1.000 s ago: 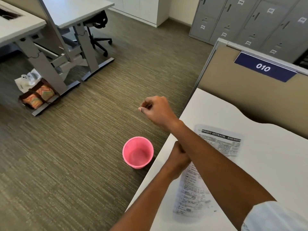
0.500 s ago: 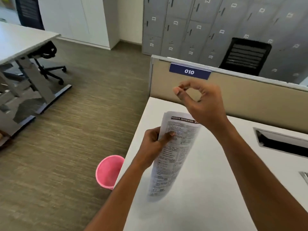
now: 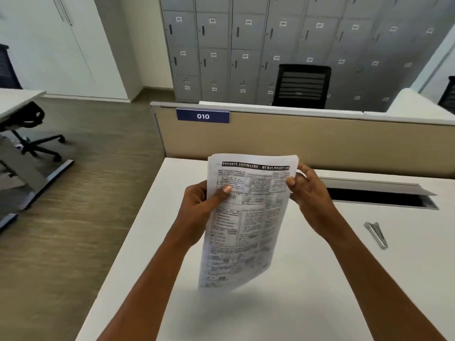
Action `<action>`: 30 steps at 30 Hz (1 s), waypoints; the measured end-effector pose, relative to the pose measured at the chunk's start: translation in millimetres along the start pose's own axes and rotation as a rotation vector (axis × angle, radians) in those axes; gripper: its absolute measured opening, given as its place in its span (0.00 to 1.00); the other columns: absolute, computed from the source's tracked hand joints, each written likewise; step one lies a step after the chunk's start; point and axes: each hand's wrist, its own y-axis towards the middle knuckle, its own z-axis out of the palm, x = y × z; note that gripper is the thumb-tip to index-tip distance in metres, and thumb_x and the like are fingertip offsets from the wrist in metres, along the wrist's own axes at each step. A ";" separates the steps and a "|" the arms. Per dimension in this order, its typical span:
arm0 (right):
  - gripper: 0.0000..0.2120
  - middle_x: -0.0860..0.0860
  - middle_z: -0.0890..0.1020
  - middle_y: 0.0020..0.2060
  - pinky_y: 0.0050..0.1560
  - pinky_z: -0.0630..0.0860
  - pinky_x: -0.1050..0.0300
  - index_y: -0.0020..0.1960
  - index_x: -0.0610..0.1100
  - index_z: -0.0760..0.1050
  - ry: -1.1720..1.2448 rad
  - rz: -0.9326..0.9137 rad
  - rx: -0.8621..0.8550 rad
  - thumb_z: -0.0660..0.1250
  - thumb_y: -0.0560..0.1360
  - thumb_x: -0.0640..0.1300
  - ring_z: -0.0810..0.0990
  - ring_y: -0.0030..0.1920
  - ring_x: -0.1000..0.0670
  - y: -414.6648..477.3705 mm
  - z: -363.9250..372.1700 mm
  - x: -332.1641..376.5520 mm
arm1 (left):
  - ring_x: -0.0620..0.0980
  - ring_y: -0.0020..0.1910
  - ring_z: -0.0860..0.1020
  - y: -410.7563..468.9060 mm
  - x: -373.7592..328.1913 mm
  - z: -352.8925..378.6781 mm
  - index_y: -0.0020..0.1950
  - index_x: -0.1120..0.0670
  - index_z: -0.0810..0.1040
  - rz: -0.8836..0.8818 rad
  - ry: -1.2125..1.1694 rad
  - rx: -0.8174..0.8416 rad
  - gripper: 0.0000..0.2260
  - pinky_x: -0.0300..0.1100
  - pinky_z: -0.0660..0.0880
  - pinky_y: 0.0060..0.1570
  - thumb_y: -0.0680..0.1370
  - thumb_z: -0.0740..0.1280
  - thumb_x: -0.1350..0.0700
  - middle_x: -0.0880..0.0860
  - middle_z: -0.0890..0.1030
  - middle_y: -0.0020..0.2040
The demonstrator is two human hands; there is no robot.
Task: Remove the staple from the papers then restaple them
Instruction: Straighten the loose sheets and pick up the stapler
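A wall of grey metal lockers (image 3: 283,45) stands far behind a beige partition (image 3: 307,141). White cupboards (image 3: 61,45) stand far left, above brown striped carpet (image 3: 81,217). A black slatted chair (image 3: 302,86) sits beyond the partition.

papers (image 3: 246,217) header reads "POVERTY ESTIMATES — HUMAN POVERTY LINE"; blue sign (image 3: 203,116) on partition's top-left corner: "010". Locker tags unreadable.

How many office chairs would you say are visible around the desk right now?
3, perhaps more hidden. One black chair stands behind the partition before the lockers; one sits at the left by another desk; a sliver of a third shows at the right edge.
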 end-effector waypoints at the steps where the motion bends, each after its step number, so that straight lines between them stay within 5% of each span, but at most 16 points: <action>1: 0.35 0.46 0.82 0.63 0.64 0.76 0.41 0.70 0.47 0.69 0.037 0.018 0.047 0.78 0.69 0.58 0.80 0.65 0.43 -6.3 -13.7 -3.8 | 0.62 0.54 0.86 0.5 2.6 15.3 0.58 0.52 0.86 0.000 -0.001 -0.012 0.08 0.54 0.85 0.49 0.81 0.70 0.55 0.59 0.87 0.57; 5: 0.23 0.43 0.81 0.64 0.61 0.79 0.43 0.67 0.44 0.75 0.126 0.024 0.145 0.75 0.75 0.46 0.80 0.64 0.40 -26.0 -68.0 -9.4 | 0.61 0.54 0.86 0.4 18.5 76.6 0.56 0.49 0.87 -0.002 0.036 -0.081 0.08 0.52 0.85 0.48 0.79 0.72 0.53 0.57 0.87 0.56; 10: 0.15 0.45 0.85 0.59 0.54 0.83 0.46 0.62 0.44 0.81 0.059 -0.034 -0.011 0.73 0.76 0.41 0.84 0.57 0.41 -39.5 -106.7 2.0 | 0.61 0.54 0.86 0.7 32.9 120.2 0.57 0.50 0.87 0.006 0.044 -0.135 0.09 0.54 0.85 0.49 0.79 0.71 0.53 0.58 0.87 0.56; 21: 0.13 0.49 0.87 0.54 0.45 0.83 0.59 0.60 0.43 0.81 -0.045 -0.141 -0.167 0.71 0.76 0.36 0.86 0.52 0.48 -54.6 -121.3 11.3 | 0.59 0.53 0.87 3.0 49.1 148.3 0.58 0.48 0.86 -0.016 0.039 -0.150 0.10 0.49 0.84 0.46 0.78 0.72 0.49 0.55 0.87 0.57; 30: 0.12 0.51 0.87 0.53 0.48 0.84 0.52 0.59 0.45 0.81 -0.126 -0.123 -0.304 0.73 0.76 0.41 0.86 0.52 0.47 -63.6 -118.0 12.6 | 0.56 0.51 0.88 16.9 57.1 143.9 0.56 0.44 0.86 0.020 0.102 -0.089 0.07 0.48 0.85 0.45 0.80 0.70 0.52 0.52 0.88 0.54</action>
